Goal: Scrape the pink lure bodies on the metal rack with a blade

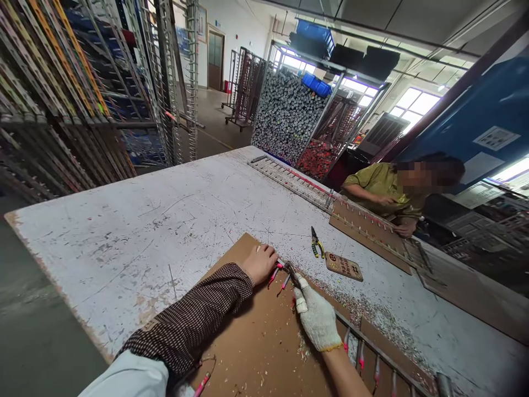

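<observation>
My bare left hand (261, 263) is closed, its fingers curled over the far end of a metal hook rack (374, 350). My right hand (316, 317), in a white knit glove, is wrapped round pliers (290, 269) whose jaws are at the rack just beside my left fingers. The handles are mostly hidden in the glove. Short pegs with pink-red coating (284, 282) stick out from the rack near both hands. Under the work lies a brown cardboard sheet (252, 342), dusted with chips. Another pink-coated piece (202, 383) shows at the bottom edge.
Yellow-and-black pliers (317, 242) and a phone in a brown case (344, 266) lie beyond my right hand. Coating crumbs cover the white table (124, 237). Across it, a co-worker (384, 190) handles another long rack (293, 182). More racks (53, 82) stand at left.
</observation>
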A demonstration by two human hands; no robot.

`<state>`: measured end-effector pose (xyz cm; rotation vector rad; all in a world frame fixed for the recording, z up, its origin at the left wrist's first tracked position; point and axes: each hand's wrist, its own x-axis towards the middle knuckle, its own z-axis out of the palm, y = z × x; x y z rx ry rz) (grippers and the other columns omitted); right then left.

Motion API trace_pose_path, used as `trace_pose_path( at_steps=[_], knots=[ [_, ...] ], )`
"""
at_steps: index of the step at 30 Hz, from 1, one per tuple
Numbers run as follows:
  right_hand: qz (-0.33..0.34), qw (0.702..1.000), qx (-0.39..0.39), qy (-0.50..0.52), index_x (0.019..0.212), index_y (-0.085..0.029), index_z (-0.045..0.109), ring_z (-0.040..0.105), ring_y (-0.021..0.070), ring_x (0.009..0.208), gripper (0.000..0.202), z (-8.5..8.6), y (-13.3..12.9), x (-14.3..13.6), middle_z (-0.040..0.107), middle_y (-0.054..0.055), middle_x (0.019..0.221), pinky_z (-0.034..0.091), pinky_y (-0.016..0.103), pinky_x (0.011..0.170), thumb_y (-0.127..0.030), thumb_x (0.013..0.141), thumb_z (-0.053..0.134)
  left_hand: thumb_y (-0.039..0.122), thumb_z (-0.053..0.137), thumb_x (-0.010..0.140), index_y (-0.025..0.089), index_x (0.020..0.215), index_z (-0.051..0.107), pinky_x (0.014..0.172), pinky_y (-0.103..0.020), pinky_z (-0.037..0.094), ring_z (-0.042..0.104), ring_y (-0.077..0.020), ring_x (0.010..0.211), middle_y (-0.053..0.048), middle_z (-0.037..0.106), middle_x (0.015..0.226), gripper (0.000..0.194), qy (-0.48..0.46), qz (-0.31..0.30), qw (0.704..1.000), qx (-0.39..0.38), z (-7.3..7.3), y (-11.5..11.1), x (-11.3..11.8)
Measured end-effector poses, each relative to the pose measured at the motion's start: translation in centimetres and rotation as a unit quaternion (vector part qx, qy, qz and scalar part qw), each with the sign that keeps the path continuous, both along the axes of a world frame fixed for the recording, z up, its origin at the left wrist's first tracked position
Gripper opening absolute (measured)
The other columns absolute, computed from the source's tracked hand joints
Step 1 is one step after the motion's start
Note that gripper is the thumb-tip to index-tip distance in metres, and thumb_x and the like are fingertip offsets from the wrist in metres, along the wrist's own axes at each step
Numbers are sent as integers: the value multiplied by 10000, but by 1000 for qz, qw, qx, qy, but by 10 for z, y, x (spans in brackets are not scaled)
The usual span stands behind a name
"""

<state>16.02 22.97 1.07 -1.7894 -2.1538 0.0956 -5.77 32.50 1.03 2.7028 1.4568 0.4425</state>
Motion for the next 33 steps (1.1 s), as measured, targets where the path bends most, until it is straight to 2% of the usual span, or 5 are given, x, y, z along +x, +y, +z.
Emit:
trace_pose_path(
  at_steps=[7, 19, 24, 29, 33],
  knots=[
    [-23, 973, 227, 23, 1424, -136, 520, 686, 200, 773, 479, 15, -5, 0, 753, 126, 1001, 497, 296, 728, -363, 1008, 449, 346, 406, 1021, 190, 1069, 593, 915, -429, 379, 470, -263, 1126, -107, 581, 1186, 248, 2, 10, 1000, -9, 1, -1, 2],
    [-46, 979, 189, 62, 1408, -157, 547, 681, 219, 774, 486, 17, -9, -9, 751, 127, 966, 501, 319, 728, -395, 1000, 429, 326, 396, 1024, 183, 1057, 598, 893, -432, 384, 468, -265, 1108, -111, 579, 1157, 250, 4, 7, 1000, -11, 6, -4, 3],
    [-27, 999, 25, 9, 1321, -255, 631, 706, 196, 731, 417, 6, 1, -5, 770, 60, 960, 498, 276, 644, -367, 993, 399, 319, 392, 1022, 181, 1051, 599, 892, -433, 390, 467, -269, 1113, -110, 584, 1150, 251, 5, 11, 1000, -6, 3, -3, 3],
    [-82, 971, 186, 128, 1412, -138, 534, 691, 238, 1011, 539, 7, -5, 2, 708, 150, 1196, 510, 317, 868, -462, 990, 451, 325, 395, 1018, 187, 1049, 601, 898, -441, 386, 463, -271, 1113, -119, 575, 1162, 249, 2, 2, 1000, -9, 3, -2, 3],
    [4, 995, 81, 53, 1420, -205, 537, 716, 201, 918, 460, 5, -5, -7, 741, 90, 1132, 528, 289, 818, -331, 998, 406, 333, 376, 1023, 192, 1049, 613, 909, -450, 382, 459, -272, 1117, -117, 571, 1165, 277, -1, 4, 1000, -13, 4, -2, 2]
  ],
)
